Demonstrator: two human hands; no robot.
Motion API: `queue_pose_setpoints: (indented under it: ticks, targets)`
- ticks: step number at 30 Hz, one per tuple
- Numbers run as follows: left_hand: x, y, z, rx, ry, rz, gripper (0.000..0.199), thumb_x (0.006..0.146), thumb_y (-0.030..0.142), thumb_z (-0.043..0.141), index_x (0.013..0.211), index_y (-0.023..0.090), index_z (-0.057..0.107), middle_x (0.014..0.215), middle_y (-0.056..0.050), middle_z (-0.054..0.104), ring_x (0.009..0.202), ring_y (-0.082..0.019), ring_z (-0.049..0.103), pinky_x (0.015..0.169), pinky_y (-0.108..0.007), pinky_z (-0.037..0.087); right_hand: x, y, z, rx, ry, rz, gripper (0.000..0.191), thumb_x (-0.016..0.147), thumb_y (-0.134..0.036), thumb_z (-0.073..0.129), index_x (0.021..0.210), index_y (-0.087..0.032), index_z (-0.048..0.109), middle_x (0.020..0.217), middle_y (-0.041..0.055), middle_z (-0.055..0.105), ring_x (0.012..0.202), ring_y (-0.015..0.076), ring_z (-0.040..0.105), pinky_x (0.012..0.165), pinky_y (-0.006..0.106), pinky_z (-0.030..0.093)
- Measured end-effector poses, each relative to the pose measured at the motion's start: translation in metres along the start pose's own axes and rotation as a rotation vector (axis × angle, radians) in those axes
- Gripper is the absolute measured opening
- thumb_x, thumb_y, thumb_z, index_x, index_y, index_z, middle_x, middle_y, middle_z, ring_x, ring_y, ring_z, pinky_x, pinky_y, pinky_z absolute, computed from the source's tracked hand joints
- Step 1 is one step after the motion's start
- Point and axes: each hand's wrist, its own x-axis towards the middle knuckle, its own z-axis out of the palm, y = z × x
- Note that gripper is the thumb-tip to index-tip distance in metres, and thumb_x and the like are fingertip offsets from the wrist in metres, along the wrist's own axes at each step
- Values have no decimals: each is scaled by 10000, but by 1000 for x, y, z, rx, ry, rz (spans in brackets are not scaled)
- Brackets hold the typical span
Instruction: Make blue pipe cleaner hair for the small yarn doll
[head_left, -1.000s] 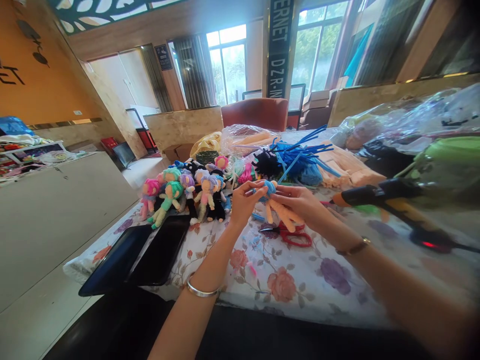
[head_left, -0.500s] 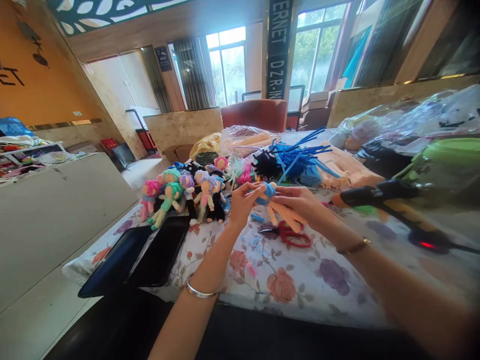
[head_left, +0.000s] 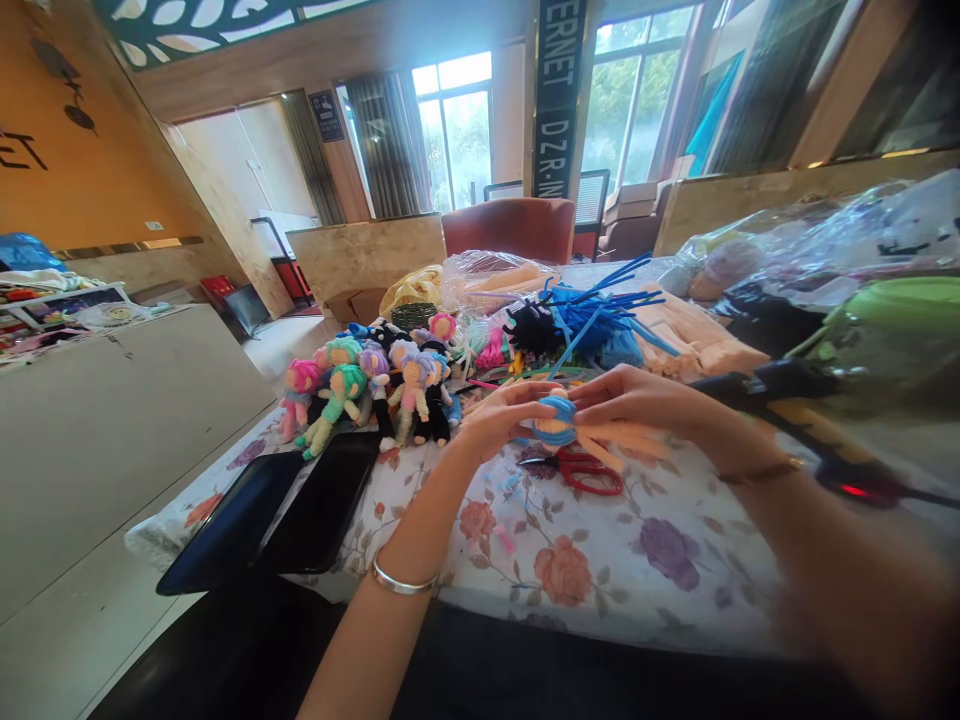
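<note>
Between my two hands is a small doll point(head_left: 556, 428) made of fuzzy stems, with blue strands round its head and peach limbs stretching to the right. My left hand point(head_left: 501, 418) pinches the head from the left, fingertips on the blue strands. From the other side my right hand point(head_left: 637, 405) grips it, thumb and fingers pressed against the blue part. Part of the doll is hidden by the fingers, and its limbs are blurred. Red-handled scissors point(head_left: 589, 472) lie on the flowered tablecloth point(head_left: 465, 560) just below the doll.
Several finished dolls point(head_left: 345, 390) crowd the table on the left, above two black phones point(head_left: 322, 505). Blue fuzzy stems point(head_left: 592, 325) and a peach bundle point(head_left: 712, 335) lie at the back. A glue gun point(head_left: 806, 425) with a red light stands right, beside a green bag point(head_left: 892, 350).
Both hands have shifted slightly right and down with the doll. The doll has turned, so its limbs now point more to the right and its blue head faces me more.
</note>
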Motion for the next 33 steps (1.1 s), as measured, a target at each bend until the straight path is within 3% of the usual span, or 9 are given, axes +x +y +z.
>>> queue_pose_setpoints:
  ticks: [5,17,25,29,33]
  targets:
    - [0,-1,2,31,-26,-67,440,586,286,791,997,157,700,903,-63,694,721,-115,610,681,-237,460,-6,-10,0,-137,14,-24,359,691,-455,673,918,-194,768,797,31,694,741,197,603,668,296,482]
    - [0,0,5,148,26,-22,429,567,321,780,958,154,717,828,-27,673,699,-92,568,668,-222,414,-4,-10,3,80,-124,43,463,688,-427,697,1066,-159,695,982,55,689,883,198,613,808,310,478]
    - [0,-2,5,130,47,-12,384,554,318,787,893,148,729,817,-31,682,690,-100,583,661,-225,422,-2,-10,4,107,-75,63,533,645,-436,729,1091,-155,650,941,61,700,843,197,635,726,294,499]
    - [1,-3,4,85,97,9,400,541,314,790,903,154,733,790,-33,690,668,-120,606,641,-239,447,0,-10,5,63,11,35,526,620,-440,739,1068,-175,665,900,60,711,798,204,649,663,296,507]
    - [2,-5,3,73,152,36,419,532,298,790,920,154,731,811,-39,698,677,-131,614,636,-243,462,1,-10,3,-77,274,-39,502,622,-474,740,1032,-194,671,866,58,715,752,196,651,630,297,505]
